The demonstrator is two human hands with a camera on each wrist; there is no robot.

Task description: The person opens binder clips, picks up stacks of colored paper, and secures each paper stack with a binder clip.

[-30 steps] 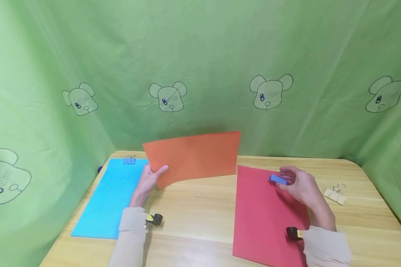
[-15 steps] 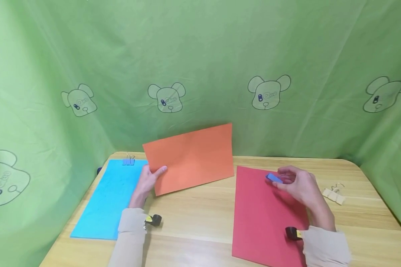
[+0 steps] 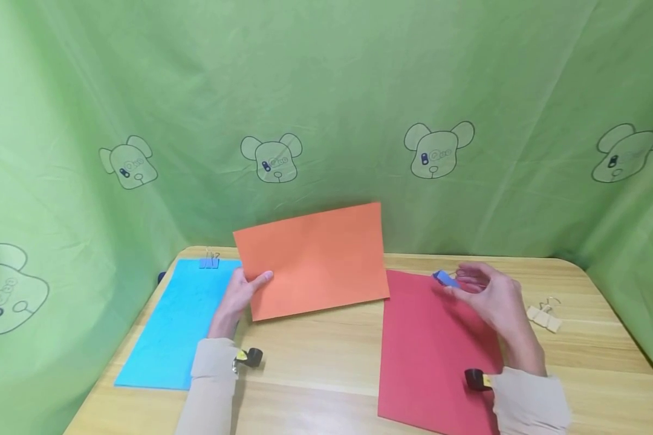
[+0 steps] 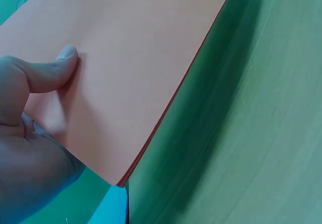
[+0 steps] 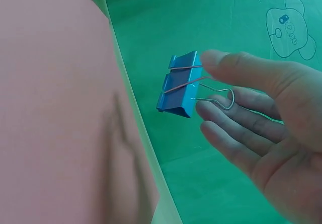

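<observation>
Left hand (image 3: 242, 296) grips tilted orange rectangular paper (image 3: 318, 260); right hand (image 5: 266, 110) pinches blue metal binder clip (image 5: 185, 85) at its wire handles.

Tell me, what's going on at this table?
A person's left hand holds up orange paper by one end. The right hand pinches a blue binder clip near the far end of the red paper. On the table, a purplish-blue clip sits at the far edge of the light-blue paper; a cream binder clip lies at the right.

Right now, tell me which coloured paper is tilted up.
The orange paper, held up by the left grip; the blue paper and red paper lie flat on the table.
</observation>
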